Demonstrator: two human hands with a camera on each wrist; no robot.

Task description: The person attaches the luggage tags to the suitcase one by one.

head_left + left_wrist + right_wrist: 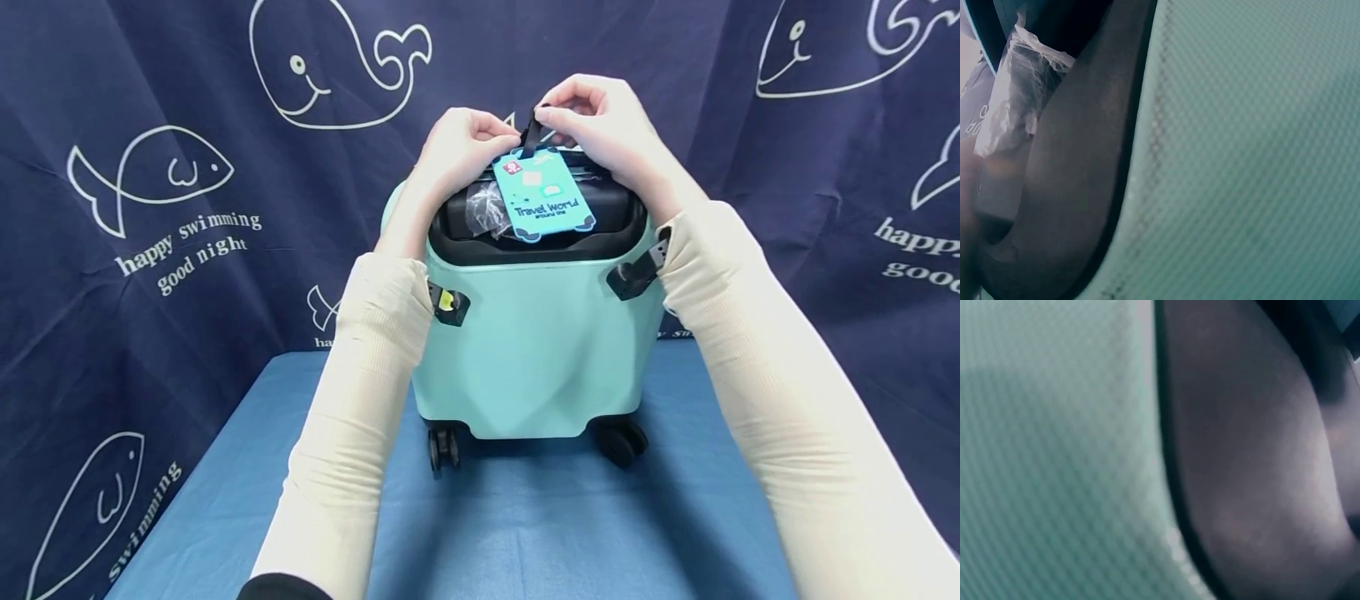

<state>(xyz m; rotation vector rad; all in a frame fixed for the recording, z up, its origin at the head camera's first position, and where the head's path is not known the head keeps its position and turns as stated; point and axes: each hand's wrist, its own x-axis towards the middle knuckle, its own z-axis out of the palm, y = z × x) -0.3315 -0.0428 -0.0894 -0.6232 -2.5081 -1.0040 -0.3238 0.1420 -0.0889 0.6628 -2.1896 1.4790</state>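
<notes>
**Mint shell, black strap between my fingertips**

Mint-green and upright, the suitcase [536,358] stands in front of me, its contents hidden from my view. Set into its top is a black panel [525,252], where crumpled clear plastic [486,208] lies beneath a turquoise luggage tag [543,200] (it reads "Travel World"). My right hand [611,125] pinches the tag's black strap [534,133] up high; my left hand [459,150] pinches it lower down, thumb against fingers.

Black wheels [618,442] rest on blue cloth [517,533], and behind hangs a navy curtain [187,92] printed with white whales, fish and lettering.

Cloth spreads in front of the wheels and out to both sides; its left edge slants away beside the curtain, its far edge runs behind the case. My cream sleeves [378,358] flank the shell.
</notes>
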